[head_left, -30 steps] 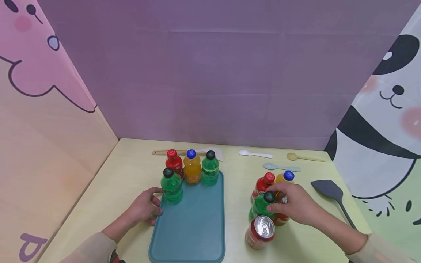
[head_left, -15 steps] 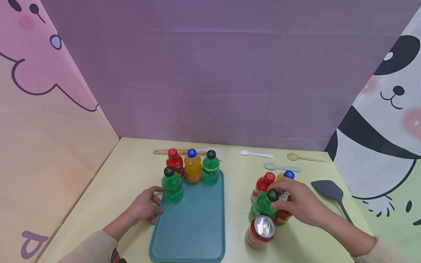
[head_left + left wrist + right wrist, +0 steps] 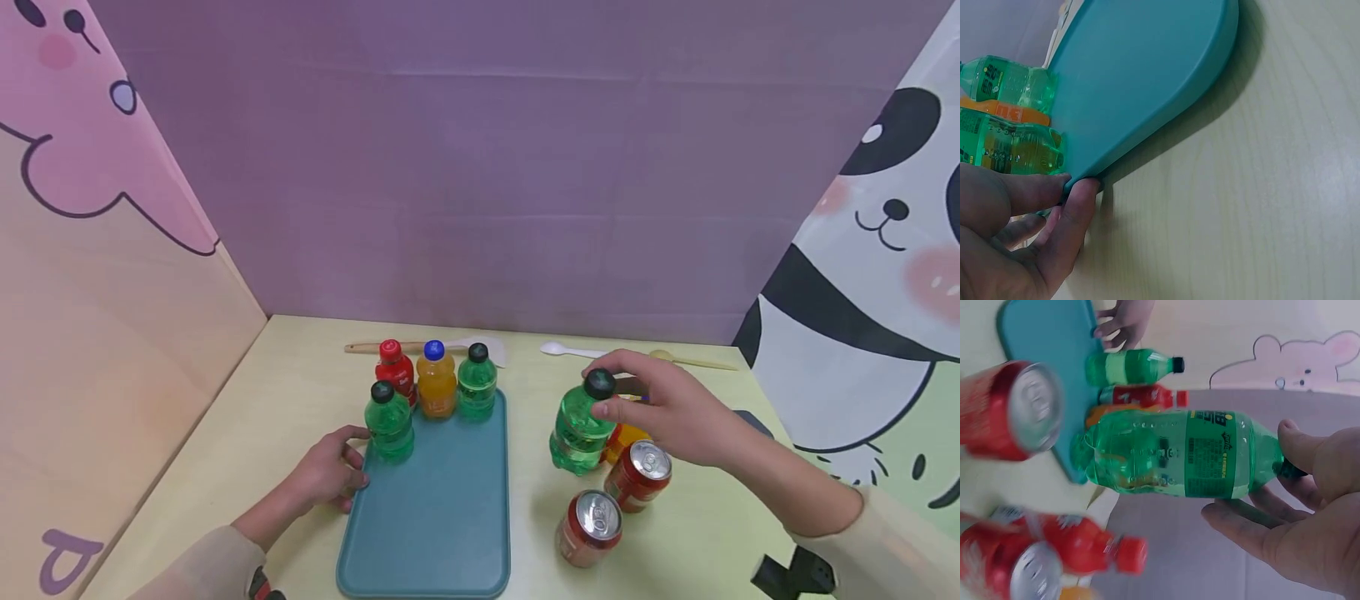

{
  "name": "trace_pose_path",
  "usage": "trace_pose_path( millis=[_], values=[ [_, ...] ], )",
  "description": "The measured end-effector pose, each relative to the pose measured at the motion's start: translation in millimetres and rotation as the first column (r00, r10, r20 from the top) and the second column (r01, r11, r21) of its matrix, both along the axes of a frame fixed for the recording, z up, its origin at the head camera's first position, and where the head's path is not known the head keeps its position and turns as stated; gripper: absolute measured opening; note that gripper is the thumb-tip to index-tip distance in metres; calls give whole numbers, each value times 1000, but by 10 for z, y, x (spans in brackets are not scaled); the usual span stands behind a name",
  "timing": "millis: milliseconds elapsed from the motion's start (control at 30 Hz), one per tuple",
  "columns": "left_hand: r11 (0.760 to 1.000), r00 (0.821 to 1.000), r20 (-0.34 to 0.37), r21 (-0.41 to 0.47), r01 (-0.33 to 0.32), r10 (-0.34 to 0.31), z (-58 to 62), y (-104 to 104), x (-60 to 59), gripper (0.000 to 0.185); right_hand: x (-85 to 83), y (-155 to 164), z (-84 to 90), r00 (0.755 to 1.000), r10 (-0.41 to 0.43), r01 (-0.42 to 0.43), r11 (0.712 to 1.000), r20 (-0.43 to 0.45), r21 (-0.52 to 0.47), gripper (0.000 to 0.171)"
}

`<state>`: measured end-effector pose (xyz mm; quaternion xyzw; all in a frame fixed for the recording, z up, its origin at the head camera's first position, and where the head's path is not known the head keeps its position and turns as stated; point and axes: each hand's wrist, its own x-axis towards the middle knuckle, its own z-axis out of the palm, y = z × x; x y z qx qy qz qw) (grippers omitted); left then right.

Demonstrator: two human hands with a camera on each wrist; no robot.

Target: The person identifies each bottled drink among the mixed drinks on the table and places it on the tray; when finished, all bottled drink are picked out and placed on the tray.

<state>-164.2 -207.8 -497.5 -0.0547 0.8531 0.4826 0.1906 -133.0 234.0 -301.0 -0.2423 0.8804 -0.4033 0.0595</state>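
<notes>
While the left hand (image 3: 333,471) is pinching the tray (image 3: 431,517) at its edge, the right hand (image 3: 660,408) is holding a green bottle (image 3: 579,432) in its grip, by the neck. This bottle is hanging above the table (image 3: 292,400), near two cans (image 3: 585,542); four more bottles (image 3: 437,387) are standing on the tray.

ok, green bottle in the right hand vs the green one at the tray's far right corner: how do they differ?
Grip: the right hand holds the raised bottle near its cap; no hand touches the corner bottle.
Support: the raised bottle hangs above the table; the corner bottle stands on the tray.
Size: the raised bottle looks larger in the head view than the corner bottle.
Shared: both are green with black caps.
</notes>
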Motion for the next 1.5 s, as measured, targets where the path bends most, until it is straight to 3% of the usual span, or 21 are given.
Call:
trace_pose_path(
  millis=[300, 600, 800, 1000, 1267, 1500],
  values=[
    [1000, 1000, 9, 14, -9, 9, 12, -23, 16, 71, -354, -681, -63, 991, 27, -19, 998, 133, -56, 33],
    [1000, 1000, 6, 13, -16, 16, -20, -9, 15, 71, -635, -1340, -447, 988, -14, 15, 1000, 154, -3, 33],
    [1000, 1000, -1, 11, -6, 6, -14, -15, 9, 71, -713, -1625, -684, 989, -15, 6, 998, 145, 67, 40],
    [1000, 1000, 10, 8, -17, 17, -18, -22, 2, 71, -718, -1780, -884, 991, 1, -19, 992, 134, 128, 38],
    [1000, 1000, 0, 19, -23, 23, -28, -23, 3, 70, -736, -1770, -962, 990, 25, -41, 993, 137, 113, 42],
    [999, 1000, 0, 27, -18, 18, -2, -18, 21, 71, -758, -1685, -965, 984, 86, -113, 978, 153, 173, 68]
  ],
)
